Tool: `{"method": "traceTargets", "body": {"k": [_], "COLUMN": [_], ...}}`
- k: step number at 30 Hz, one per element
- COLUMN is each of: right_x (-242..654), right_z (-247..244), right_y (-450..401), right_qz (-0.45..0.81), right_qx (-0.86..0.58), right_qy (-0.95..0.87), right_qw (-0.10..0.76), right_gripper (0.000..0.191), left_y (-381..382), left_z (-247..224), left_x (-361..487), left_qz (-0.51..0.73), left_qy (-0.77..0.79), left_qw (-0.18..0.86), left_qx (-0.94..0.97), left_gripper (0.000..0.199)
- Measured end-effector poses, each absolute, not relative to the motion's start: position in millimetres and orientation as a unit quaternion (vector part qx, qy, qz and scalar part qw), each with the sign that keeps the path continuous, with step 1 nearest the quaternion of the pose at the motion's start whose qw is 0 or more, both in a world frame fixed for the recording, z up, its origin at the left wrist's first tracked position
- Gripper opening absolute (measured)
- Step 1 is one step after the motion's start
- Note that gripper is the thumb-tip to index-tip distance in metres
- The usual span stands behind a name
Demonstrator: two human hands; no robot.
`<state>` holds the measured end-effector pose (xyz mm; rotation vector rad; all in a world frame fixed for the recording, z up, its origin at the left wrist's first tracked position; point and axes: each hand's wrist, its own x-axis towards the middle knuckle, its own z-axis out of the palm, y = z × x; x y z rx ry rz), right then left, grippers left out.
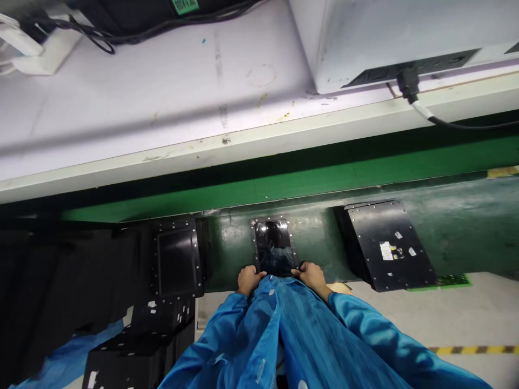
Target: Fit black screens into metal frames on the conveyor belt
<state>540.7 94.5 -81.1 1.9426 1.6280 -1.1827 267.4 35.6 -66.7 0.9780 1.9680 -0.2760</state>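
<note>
A black rectangular panel [273, 243] with a glossy, reflective face and a rim dotted with small holes or screws lies in front of me at my waist. My left hand [248, 280] is closed at its near left corner, thumb pointing inward. At the near right corner my right hand [312, 274] is closed on the edge in the same way. The fingers' undersides are hidden below the panel. Its near edge touches or sits right against my blue jacket [279, 324].
A stack of black framed panels [176, 265] stands to the left, and another stack [391, 243] with torn labels to the right, both on the green surface [316, 237]. Beyond are a white shelf edge [182, 146] and a white box [385, 32] with a plugged cable [408, 84]. Black boxes [125, 356] sit lower left.
</note>
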Motion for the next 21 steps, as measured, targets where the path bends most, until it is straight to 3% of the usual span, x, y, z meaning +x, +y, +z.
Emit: {"method": "traceTargets", "body": {"k": [4, 9, 11, 21], "right_x": [545, 523, 506, 485], "right_z": [-83, -90, -92, -108], "right_y": [119, 199, 233, 289], "right_qz": [-0.424, -0.396, -0.382, -0.360], "right_qx": [0.665, 0.688, 0.669, 0.618], "right_qy": [0.591, 0.607, 0.634, 0.698], "right_qw": [0.167, -0.031, -0.067, -0.029], "right_gripper": [0.033, 0.050, 0.058, 0.047], "left_y": [71, 149, 177, 212], "left_z": [-63, -63, -68, -100], "left_x": [250, 225, 218, 211], "left_qz": [-0.132, 0.069, 0.117, 0.137], "left_qy": [0.768, 0.823, 0.825, 0.833], "left_qw": [0.439, 0.357, 0.348, 0.366], "left_qx": [0.448, 0.437, 0.429, 0.391], "left_gripper": [0.037, 0.031, 0.029, 0.027]}}
